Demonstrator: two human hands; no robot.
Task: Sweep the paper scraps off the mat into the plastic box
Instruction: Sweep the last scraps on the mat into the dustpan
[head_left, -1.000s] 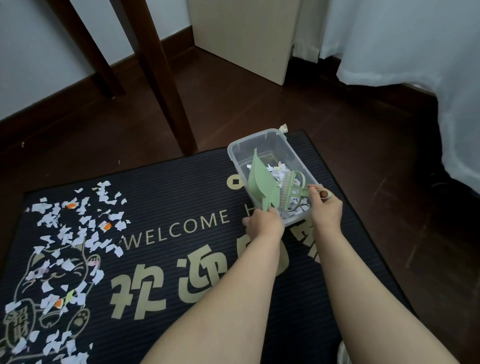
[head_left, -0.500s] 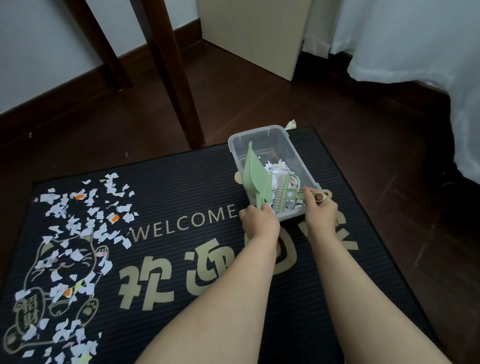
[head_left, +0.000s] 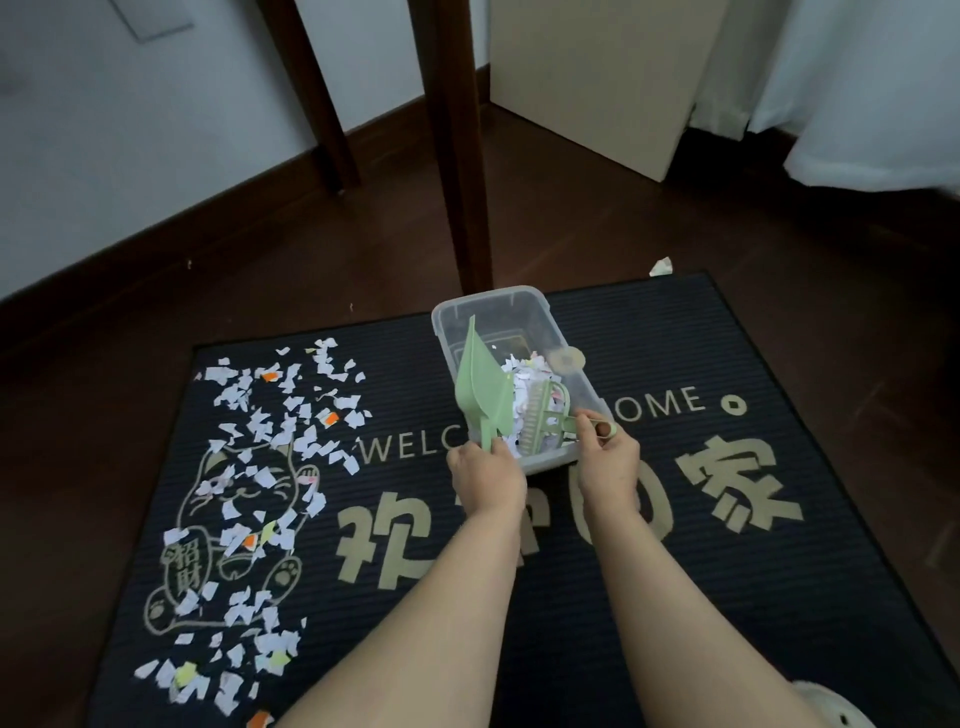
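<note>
Down low, left hand (head_left: 485, 475) gripping green dustpan (head_left: 483, 395) tilted over plastic box (head_left: 519, 306), right hand (head_left: 608, 465) pinching green brush (head_left: 543, 426), paper scraps (head_left: 270, 467) strewn across mat (head_left: 779, 571).

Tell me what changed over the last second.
The plastic box slid left across the mat toward the loose paper scraps; it now hides part of the WELCOME lettering that showed before. Both hands went with it. Unchanged: the left hand keeps its grip on the dustpan, the right hand on the brush. Both tools stay inside the box, and the scraps lie as they did.
</note>
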